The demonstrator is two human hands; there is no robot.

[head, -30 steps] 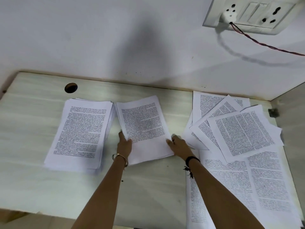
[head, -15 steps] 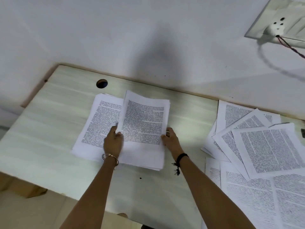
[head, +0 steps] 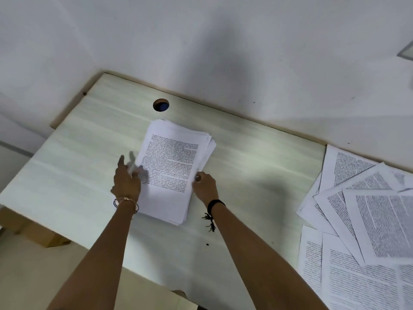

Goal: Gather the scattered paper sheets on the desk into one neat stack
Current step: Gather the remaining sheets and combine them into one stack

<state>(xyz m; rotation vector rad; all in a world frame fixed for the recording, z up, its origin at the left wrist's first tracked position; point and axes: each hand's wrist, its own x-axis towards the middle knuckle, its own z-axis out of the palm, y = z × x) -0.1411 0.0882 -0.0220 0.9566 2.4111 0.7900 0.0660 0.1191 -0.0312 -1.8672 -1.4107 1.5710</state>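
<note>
- Where the desk [head: 67, 175] shows pale wood grain, item 1: stack [head: 172, 166] of printed sheets, lying flat at ctr-left of the top, long side running away from the person, a bit slanted. Top pg carries one block of text. Far-right corner fanned, edges not flush.
- left hand [head: 126, 182]: at the stack's left edge, fingers [head: 121, 159] out straight and motion-blurred, laid against the paper, curled round nothing.
- right hand [head: 204, 186]: fingers curled on the stack's right edge, approx. halfway along, gripping it.
- Hands apart, one each side, stack btw them.
- Wrists: thin bangle [head: 126, 201] on the left; black band [head: 215, 203] w/ dangling threads on the right.
- cable hole [head: 161, 105]: round, cut in the desk just beyond the stack's far end, not touching it.
- dark speck [head: 207, 244]: on the desk, beside the right forearm.
- loose sheets [head: 368, 220]: right end of the desk, well apart from the stack, overlapping at diff. angles, several cut off by the frame edge.
- wall [head: 201, 41]: white, behind the desk, w/ a soft grey shadow.
- brown box [head: 44, 236]: below the desk's near-left edge, partly hidden.
</note>
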